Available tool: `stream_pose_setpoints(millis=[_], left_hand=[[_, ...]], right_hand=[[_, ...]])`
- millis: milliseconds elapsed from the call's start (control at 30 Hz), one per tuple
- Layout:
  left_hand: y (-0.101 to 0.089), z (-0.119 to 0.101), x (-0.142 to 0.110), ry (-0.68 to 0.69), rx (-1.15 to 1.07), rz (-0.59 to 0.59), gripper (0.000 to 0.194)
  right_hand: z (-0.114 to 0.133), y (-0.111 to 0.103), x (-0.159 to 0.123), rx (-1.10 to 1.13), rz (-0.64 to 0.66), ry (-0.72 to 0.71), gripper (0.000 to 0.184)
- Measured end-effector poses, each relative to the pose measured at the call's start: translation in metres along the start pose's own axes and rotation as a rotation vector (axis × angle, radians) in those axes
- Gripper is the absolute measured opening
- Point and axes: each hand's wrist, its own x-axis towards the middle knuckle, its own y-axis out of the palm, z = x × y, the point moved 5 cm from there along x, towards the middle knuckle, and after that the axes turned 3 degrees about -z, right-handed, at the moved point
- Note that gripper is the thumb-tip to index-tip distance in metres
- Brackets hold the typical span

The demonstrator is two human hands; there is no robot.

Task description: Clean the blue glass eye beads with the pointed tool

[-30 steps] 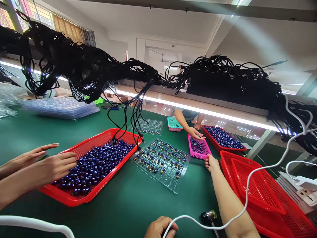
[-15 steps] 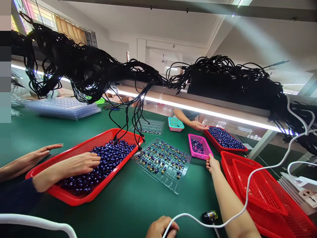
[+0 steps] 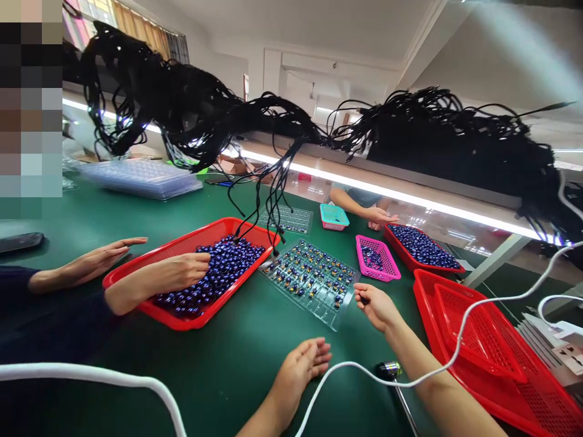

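My right hand (image 3: 378, 306) is beside the right corner of a clear plastic tray (image 3: 330, 318), fingers curled round a small dark part (image 3: 364, 299) too small to name. The tray's compartments hold many small dark-blue and gold pieces. Low in the middle, my left hand (image 3: 300, 370) hovers over or rests on the green table, its fingers stretched out and nothing seen in them. Just beyond my right hand stands a pink basket (image 3: 390, 270) with some dark-blue shiny pieces in it.
A co-worker's hands are at a red basket (image 3: 182, 321) of dark-blue beads on the left. Another person reaches toward a far red basket (image 3: 412, 264). Empty red baskets (image 3: 483, 340), a metal-shafted tool (image 3: 405, 406), and a white cable (image 3: 437, 373) lie right. Black cables (image 3: 282, 176) hang overhead.
My right hand has let go of the pink basket and come back toward the tray with a small dark part. My left hand has moved up into view, fingers stretched. The camera view has shifted.
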Motion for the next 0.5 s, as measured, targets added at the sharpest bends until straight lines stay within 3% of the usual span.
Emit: stream_pose_setpoints(millis=[133, 233, 367, 500], left_hand=[[0.009, 0.000, -0.005, -0.256, -0.414, 0.089, 0.048], [0.011, -0.004, -0.007, -0.268, -0.532, 0.143, 0.051], [0.008, -0.006, -0.004, -0.266, -0.607, 0.159, 0.058], [0.006, -0.004, -0.003, -0.305, -0.653, 0.127, 0.060]], right_hand=[[-0.025, 0.062, -0.078, -0.276, 0.368, -0.100, 0.015], [-0.033, 0.091, -0.124, -0.441, 0.528, -0.274, 0.017], [-0.036, 0.107, -0.153, -0.590, 0.620, -0.491, 0.028], [-0.036, 0.102, -0.160, -0.664, 0.618, -0.587, 0.034]])
